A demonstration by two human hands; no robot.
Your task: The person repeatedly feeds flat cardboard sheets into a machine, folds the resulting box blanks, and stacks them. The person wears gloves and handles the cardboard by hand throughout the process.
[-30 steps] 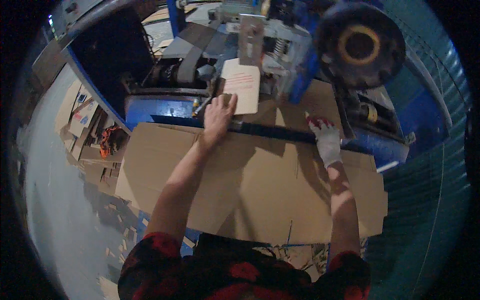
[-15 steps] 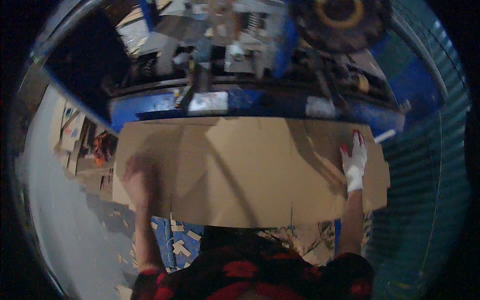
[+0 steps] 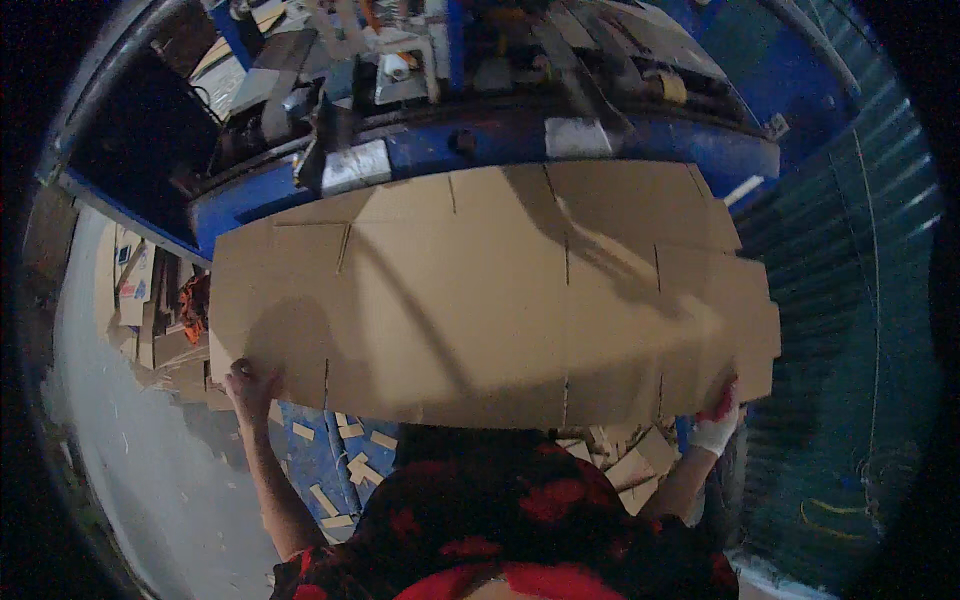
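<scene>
A wide flat sheet of brown cardboard (image 3: 470, 310) with several cut slots spans the space in front of me, its far edge close to a blue machine. My bare left hand (image 3: 250, 388) is closed on the near left edge, part of its fingers out of sight. At the near right edge my right hand (image 3: 717, 420), in a white glove with red on the fingers, grips the sheet, most of its fingers hidden. Shadows fall across the board.
The blue machine (image 3: 460, 145) with metal bars and brackets runs along the far side. Small cardboard scraps (image 3: 355, 465) lie below the sheet. Stacked cardboard (image 3: 140, 290) is at the left, and a green corrugated wall (image 3: 820, 330) rises at the right.
Both hands have drawn back from the top of the sheet to its near corners and now hold it there. More slots show, and the view has shifted relative to the machine.
</scene>
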